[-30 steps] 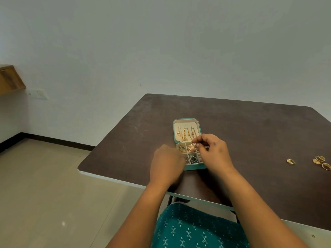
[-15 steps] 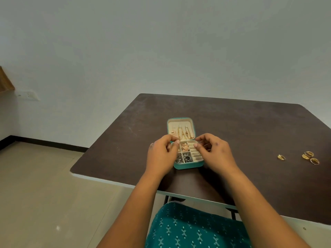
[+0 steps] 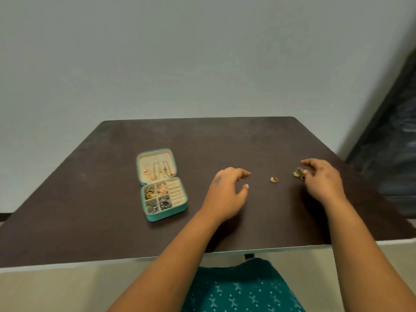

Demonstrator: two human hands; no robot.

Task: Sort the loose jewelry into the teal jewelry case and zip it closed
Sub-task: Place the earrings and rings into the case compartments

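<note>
- I use the open teal zip-around jewelry case as my landmark: it lies on the dark brown tabletop, lid laid flat on the far side and its long axis running away from me. The lid lining holds gold chains; of the tray's four small compartments, the two far ones hold gold and rose-gold pieces, the two near ones dark beaded pieces. The cream ring rolls on the tray's right look unfilled.
- Right of the case, my left hand hovers with its fingers loosely spread, gripping nothing, fingertips pointing further right.
- Further right, just beyond those fingertips, a single small gold ring lies loose. My left hand is the nearer one to it, so I judge that ring is its pick.
- Furthest from the case, a little cluster of gold rings touches my right hand, whose curled fingertips sit on the pile. Blur stops me telling whether it already pinches one.
- Everything loose must travel leftward to the ring rolls.
</note>
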